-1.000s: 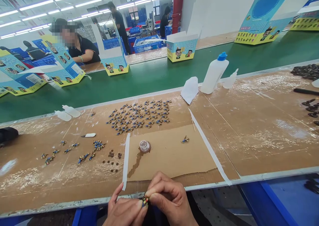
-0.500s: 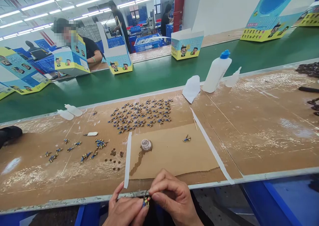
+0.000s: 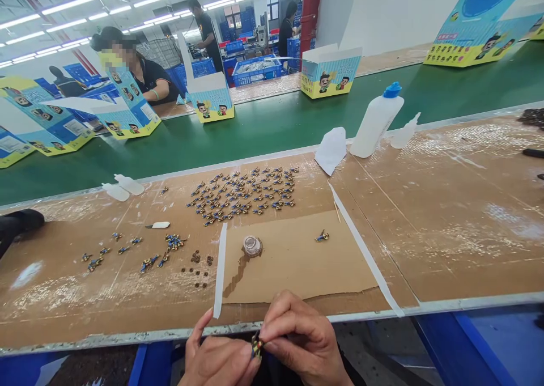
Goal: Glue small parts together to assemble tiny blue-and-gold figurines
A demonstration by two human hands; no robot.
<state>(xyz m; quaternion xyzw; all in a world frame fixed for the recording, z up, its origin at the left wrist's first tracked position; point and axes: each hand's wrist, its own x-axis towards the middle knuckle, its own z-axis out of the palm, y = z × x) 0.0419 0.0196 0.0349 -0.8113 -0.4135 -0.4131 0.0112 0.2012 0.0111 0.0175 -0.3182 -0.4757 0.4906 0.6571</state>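
Observation:
My left hand (image 3: 221,355) pinches a small painted figurine (image 3: 256,347), blue, yellow and dark, just past the table's front edge. Close against its top, my right hand (image 3: 301,338) is closed in a pinch; a thin dark piece shows at the fingertips, too small to name. Beyond the hands lies a taped-down cardboard sheet (image 3: 293,267) with a small round pot (image 3: 252,246) of dark stuff and a single figurine (image 3: 322,236). Many similar figurines (image 3: 242,193) lie in rows behind it. Left of the sheet are small dark round pieces (image 3: 198,271) and a loose pile of figurines (image 3: 174,241).
A white-handled knife (image 3: 160,225) and two small squeeze bottles (image 3: 123,186) lie at left. A large blue-capped bottle (image 3: 376,122) stands behind folded white paper (image 3: 330,151). Printed boxes (image 3: 329,74) stand along the green belt (image 3: 263,119). A co-worker (image 3: 148,80) sits across.
The view has shifted slightly. Both hands stay together at the table's front edge, and the figurine has turned a little between the fingers. The co-worker's box across the belt has moved and tilted.

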